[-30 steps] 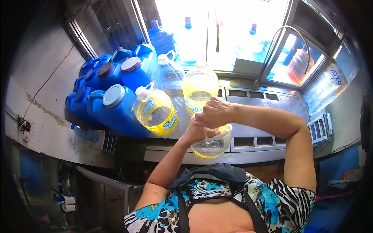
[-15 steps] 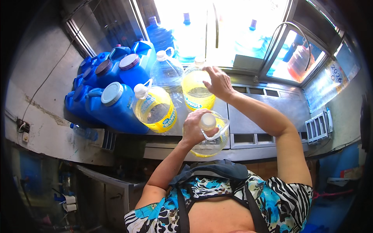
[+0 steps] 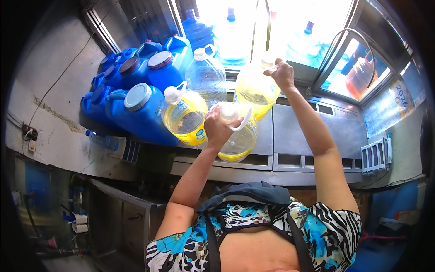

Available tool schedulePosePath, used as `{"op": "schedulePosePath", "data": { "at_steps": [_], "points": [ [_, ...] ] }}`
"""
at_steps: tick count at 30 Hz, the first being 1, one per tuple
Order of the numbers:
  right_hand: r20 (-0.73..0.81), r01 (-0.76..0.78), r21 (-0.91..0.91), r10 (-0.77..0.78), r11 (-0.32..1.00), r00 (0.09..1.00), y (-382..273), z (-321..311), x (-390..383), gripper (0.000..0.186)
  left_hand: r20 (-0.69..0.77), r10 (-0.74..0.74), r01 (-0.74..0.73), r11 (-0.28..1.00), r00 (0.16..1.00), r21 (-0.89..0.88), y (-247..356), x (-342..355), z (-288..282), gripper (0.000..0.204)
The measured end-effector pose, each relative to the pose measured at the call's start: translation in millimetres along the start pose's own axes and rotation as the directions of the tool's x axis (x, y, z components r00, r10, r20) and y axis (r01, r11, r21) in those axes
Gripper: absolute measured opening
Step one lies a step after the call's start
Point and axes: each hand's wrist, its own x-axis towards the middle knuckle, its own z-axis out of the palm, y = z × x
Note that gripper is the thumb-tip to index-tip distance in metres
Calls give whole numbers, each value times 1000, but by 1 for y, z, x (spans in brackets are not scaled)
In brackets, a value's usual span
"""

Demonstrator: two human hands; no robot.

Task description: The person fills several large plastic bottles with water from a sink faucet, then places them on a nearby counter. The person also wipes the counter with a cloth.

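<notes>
My left hand (image 3: pixel 219 125) is closed round the neck area of a clear plastic bottle (image 3: pixel 242 139) with a white cap, a white handle loop and a yellow label. My right hand (image 3: pixel 282 75) pinches the handle at the top of a second yellow-labelled bottle (image 3: pixel 260 90), which stands farther back by the window. To the left of the near bottle is a third yellow-labelled bottle (image 3: pixel 186 119), with its white handle raised. Behind that one stands a clear bottle (image 3: pixel 206 78) with no label in sight. Fingers partly hide the two held bottles' tops.
Several blue jugs (image 3: pixel 147 109) crowd the counter's left side. Large blue water bottles (image 3: pixel 231 38) stand beyond the bright window. A curved hose (image 3: pixel 346 31) hangs by the right pane. On the metal counter (image 3: pixel 301 133) are slotted drains, with a grey rack (image 3: pixel 374 158) at right.
My right hand has gone from above the far bottle's cap to its handle, and that bottle has shifted right. My left hand has moved the near bottle left and slightly away from me.
</notes>
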Motion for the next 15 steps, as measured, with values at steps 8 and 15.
{"op": "schedulePosePath", "data": {
  "at_steps": [8, 15],
  "points": [
    [38, 53, 16, -54, 998, 998, 3, 6, 0, 36, -128, 95, -71, 981, 987, 179, -10, 24, 43, 60],
    [184, 17, 142, -44, 990, 982, -4, 36, 16, 31, 80, -131, 103, 952, 988, 289, -16, 43, 37, 97]
  ]
}}
